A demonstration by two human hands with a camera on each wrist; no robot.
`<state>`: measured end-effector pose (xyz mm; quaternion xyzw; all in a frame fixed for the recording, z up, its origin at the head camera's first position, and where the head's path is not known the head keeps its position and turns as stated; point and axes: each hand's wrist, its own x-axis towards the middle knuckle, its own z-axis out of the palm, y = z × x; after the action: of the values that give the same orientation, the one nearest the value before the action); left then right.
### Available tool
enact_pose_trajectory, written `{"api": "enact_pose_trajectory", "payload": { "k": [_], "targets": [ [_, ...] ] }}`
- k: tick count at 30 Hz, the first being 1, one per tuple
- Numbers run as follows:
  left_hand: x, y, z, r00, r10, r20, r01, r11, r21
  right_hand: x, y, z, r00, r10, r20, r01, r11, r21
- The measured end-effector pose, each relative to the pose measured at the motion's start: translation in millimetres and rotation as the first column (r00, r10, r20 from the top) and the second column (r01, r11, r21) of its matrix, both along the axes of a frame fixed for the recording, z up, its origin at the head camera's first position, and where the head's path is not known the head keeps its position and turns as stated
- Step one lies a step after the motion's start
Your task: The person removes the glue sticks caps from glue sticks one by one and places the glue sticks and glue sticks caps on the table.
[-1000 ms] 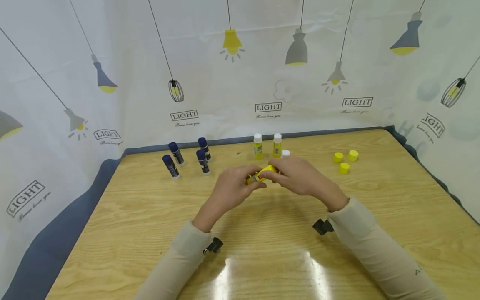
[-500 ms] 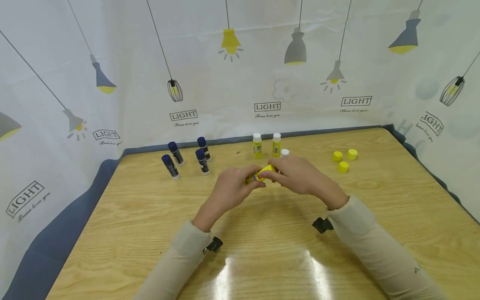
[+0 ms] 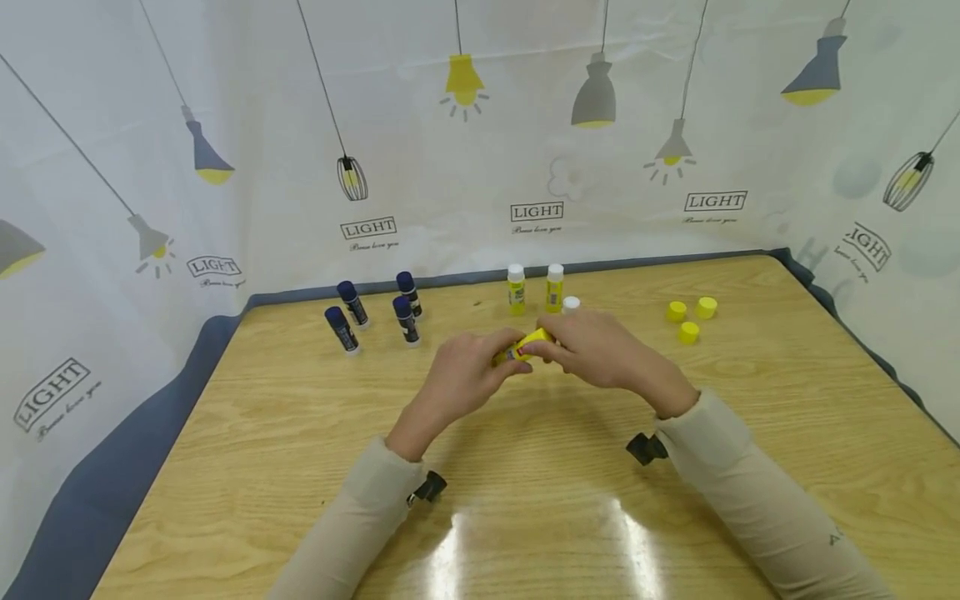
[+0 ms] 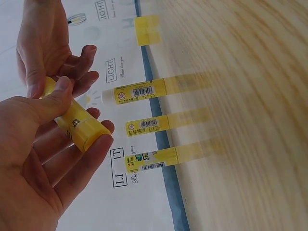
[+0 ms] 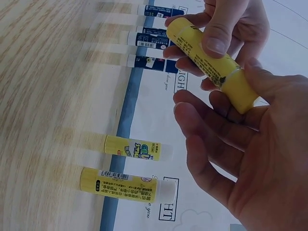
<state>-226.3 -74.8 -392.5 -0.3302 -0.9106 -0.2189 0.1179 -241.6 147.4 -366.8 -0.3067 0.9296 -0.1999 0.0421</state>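
A yellow glue stick (image 5: 204, 53) is held tilted above the table between both hands. My left hand (image 3: 461, 375) grips its lower body between thumb and fingers. At the other end, my right hand (image 3: 603, 354) pinches its yellow cap (image 5: 239, 91), which sits on the stick. Behind the hands, two yellow glue sticks with white tops, a left one (image 3: 517, 292) and a right one (image 3: 554, 290), stand upright. A third standing stick (image 4: 139, 91) is mostly hidden behind my right hand in the head view, where its white top (image 3: 572, 304) shows.
Three loose yellow caps (image 3: 688, 333) lie on the wooden table (image 3: 540, 500) at the back right. Several dark blue glue sticks (image 3: 406, 321) stand upright at the back left. A printed curtain (image 3: 450, 167) hangs behind the table's far edge.
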Motion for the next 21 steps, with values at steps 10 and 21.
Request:
{"api": "enact_pose_trajectory", "payload": {
  "k": [10, 21],
  "targets": [
    [0.2, -0.8, 0.1, 1.000, 0.007, 0.007, -0.007, 1.000, 0.000, -0.4, 0.5, -1.8, 1.000, 0.013, 0.001, -0.013, 1.000, 0.001],
    [0.5, 0.2, 1.9, 1.000, 0.009, -0.004, -0.009, 1.000, -0.002, 0.3, 0.7, 0.8, 1.000, 0.021, -0.014, -0.020, 1.000, 0.014]
  ]
}}
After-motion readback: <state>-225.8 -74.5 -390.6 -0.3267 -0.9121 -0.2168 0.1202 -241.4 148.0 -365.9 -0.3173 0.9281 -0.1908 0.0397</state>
